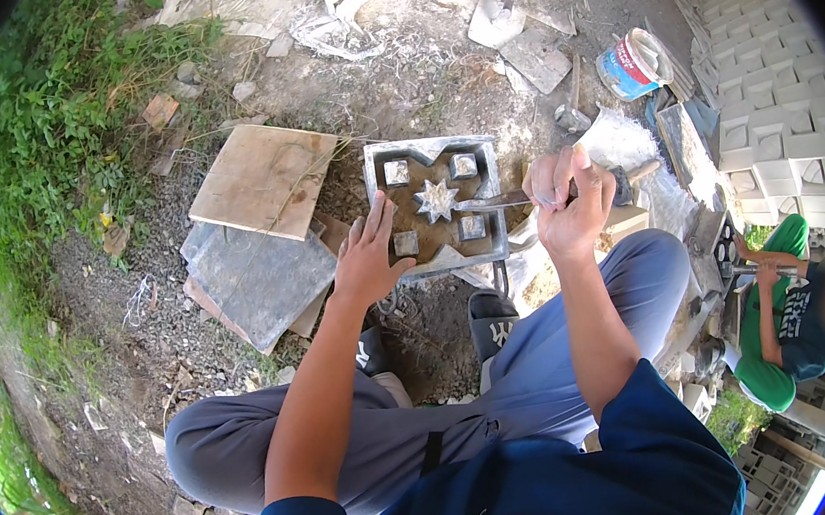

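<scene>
Boards (263,218) beside metal mould (436,205), bucket (631,63), stacked blocks (775,119) behind right hand (568,206)

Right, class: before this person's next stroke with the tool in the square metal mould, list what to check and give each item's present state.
1. Left hand steadies the square metal mould with the star insert: ok, it rests on the near left edge.
2. Right hand grips the thin metal tool: ok, fingers closed around it.
3. Tool tip reaches the star: cannot tell, too small.
4. Left fingers clear of the tip: ok.
5. Mould sits level: cannot tell.
</scene>
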The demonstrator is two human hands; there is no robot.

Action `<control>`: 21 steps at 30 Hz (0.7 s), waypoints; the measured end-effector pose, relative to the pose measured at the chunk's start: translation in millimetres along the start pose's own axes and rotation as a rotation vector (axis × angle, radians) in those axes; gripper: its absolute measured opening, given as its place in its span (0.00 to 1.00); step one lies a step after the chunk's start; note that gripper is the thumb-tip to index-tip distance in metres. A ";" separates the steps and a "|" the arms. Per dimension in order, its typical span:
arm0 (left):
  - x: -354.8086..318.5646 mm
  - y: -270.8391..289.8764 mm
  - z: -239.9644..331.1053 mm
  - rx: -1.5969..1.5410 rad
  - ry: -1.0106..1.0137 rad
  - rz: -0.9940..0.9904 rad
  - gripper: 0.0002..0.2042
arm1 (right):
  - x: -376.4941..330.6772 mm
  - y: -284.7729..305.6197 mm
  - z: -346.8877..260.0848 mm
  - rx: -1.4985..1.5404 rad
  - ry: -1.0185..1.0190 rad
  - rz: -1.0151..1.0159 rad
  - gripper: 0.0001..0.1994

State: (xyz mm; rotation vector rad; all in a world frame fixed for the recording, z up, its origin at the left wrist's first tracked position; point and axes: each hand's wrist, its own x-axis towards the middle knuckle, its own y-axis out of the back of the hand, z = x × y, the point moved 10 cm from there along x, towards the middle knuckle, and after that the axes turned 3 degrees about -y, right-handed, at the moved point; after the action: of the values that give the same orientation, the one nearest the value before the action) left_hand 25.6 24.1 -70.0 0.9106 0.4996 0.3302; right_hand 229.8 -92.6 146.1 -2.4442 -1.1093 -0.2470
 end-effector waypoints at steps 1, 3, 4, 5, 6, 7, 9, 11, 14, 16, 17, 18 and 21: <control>0.4 0.4 1.4 -0.010 0.001 0.005 0.51 | -0.4 0.2 3.0 -0.031 -0.002 -0.010 0.27; -0.9 2.0 -1.0 -0.019 0.004 0.014 0.52 | -0.6 0.1 8.0 -0.017 -0.011 -0.028 0.26; -1.4 3.0 -1.8 -0.031 0.004 0.025 0.52 | -0.9 0.6 13.1 -0.014 -0.039 -0.029 0.27; -1.1 2.8 -1.1 -0.029 0.003 0.022 0.52 | -0.7 0.9 17.3 -0.013 -0.068 -0.030 0.27; -1.1 2.6 -0.6 -0.031 0.005 0.021 0.53 | -1.3 0.3 16.6 -0.008 -0.057 -0.043 0.27; -0.1 2.3 0.0 -0.033 0.007 0.019 0.54 | -2.2 1.2 16.7 -0.008 -0.058 -0.039 0.27; 3.4 0.2 7.5 -0.015 0.017 -0.006 0.57 | -5.4 4.4 17.0 -0.015 -0.069 -0.042 0.27; 4.9 -3.9 8.7 0.008 0.034 -0.030 0.60 | -11.5 5.1 44.7 -0.265 -0.083 -0.042 0.26; 2.7 -2.0 4.4 0.130 0.043 0.013 0.66 | -18.4 -0.8 44.9 -0.293 -0.061 -0.041 0.25; 9.5 1.0 10.6 0.172 0.013 0.057 0.65 | -19.0 -1.6 39.0 -0.266 -0.002 -0.072 0.25; 13.5 2.6 22.3 0.204 -0.026 0.099 0.65 | -20.1 5.1 38.9 -0.286 -0.006 -0.070 0.25; 17.8 3.2 30.9 0.181 -0.063 0.113 0.64 | -21.8 11.3 40.3 -0.306 -0.010 -0.069 0.25; 20.8 0.8 40.8 0.229 -0.110 0.090 0.63 | -23.3 10.8 52.9 -0.293 -0.072 -0.008 0.26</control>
State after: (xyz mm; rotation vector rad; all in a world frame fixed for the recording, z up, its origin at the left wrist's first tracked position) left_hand 65.1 7.3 -54.1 1.1698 0.4010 0.3061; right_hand 221.4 -90.0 88.0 -2.7248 -1.1857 -0.3483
